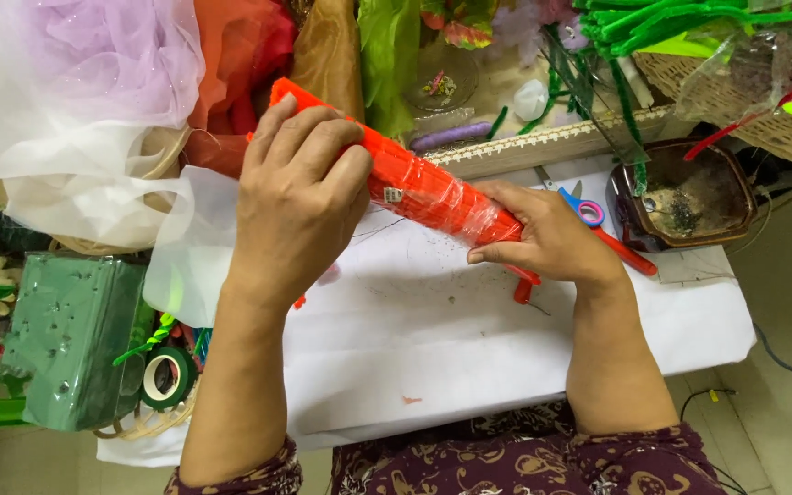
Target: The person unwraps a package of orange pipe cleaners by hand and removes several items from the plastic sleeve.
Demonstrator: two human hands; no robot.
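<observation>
- The left hand (pixel 297 197) and right hand (pixel 552 240) are bare, without rings or gloves.
- Both forearms are uncovered.
- The sleeves (pixel 258 477) are dark maroon, printed with pale curling floral patterns, like the garment below.

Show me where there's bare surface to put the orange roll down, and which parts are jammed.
Free: the white sheet below the orange roll, between the left hand and right hand, down to the near edge; also its right part below the scissors. Crowded: back edge with fabrics and green stems, brown tray right, green foam block and tape roll left.
</observation>
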